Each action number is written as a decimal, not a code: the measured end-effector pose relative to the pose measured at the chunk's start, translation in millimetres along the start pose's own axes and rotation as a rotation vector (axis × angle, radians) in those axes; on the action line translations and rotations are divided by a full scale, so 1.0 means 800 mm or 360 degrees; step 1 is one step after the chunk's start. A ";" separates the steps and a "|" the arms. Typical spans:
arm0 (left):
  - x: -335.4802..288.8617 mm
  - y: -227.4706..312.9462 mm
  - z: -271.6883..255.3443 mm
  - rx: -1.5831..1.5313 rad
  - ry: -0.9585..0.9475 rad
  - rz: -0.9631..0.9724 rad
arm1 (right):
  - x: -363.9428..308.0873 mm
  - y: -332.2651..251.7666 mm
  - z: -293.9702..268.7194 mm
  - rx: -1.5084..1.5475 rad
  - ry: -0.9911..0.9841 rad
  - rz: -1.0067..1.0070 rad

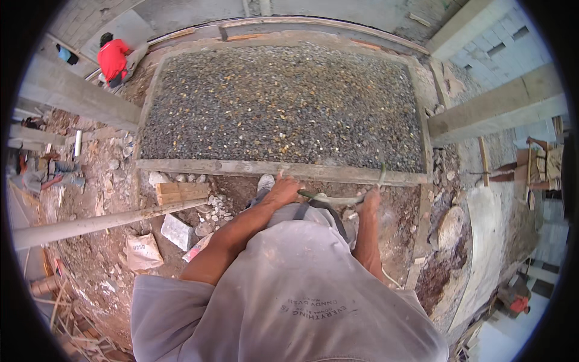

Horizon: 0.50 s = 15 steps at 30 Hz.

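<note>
A green hose stretches between my two hands, in front of my waist. My left hand is closed round one part of it, close to the near wooden edge of the gravel bed. My right hand grips the hose further right, and a short length rises from that fist toward the gravel. Directly ahead lies the gravel bed, a rectangle of dark, wet-looking stones with scattered yellowish ones. Its wooden frame runs along the near side.
A pole slants in from the left, near wood pieces, a pale block and a sack. Concrete columns stand at both sides. A person in red crouches far left; other people are at the left and right edges.
</note>
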<state>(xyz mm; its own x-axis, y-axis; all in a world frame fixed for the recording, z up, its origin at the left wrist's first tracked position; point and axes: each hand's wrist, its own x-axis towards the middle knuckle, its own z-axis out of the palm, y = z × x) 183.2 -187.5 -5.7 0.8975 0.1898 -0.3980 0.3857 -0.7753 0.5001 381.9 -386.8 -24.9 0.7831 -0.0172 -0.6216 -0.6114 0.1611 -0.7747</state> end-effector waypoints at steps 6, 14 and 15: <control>-0.001 -0.009 0.006 0.0045 -0.0017 0.0010 | -0.016 -0.001 0.003 0.0035 0.0053 0.0100; -0.004 -0.007 0.003 0.0036 -0.0088 0.0017 | -0.020 0.012 -0.009 0.0118 0.0097 0.0212; -0.004 -0.008 0.003 0.0056 -0.0098 0.0009 | -0.017 0.017 -0.010 0.0122 0.0105 0.0245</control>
<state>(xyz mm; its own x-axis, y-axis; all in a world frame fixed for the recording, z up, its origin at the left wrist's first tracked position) 177.0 -184.4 -9.7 0.8845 0.1490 -0.4422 0.3721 -0.7970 0.4757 362.2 -392.5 -27.6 0.6704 -0.0510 -0.7402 -0.7110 0.2413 -0.6605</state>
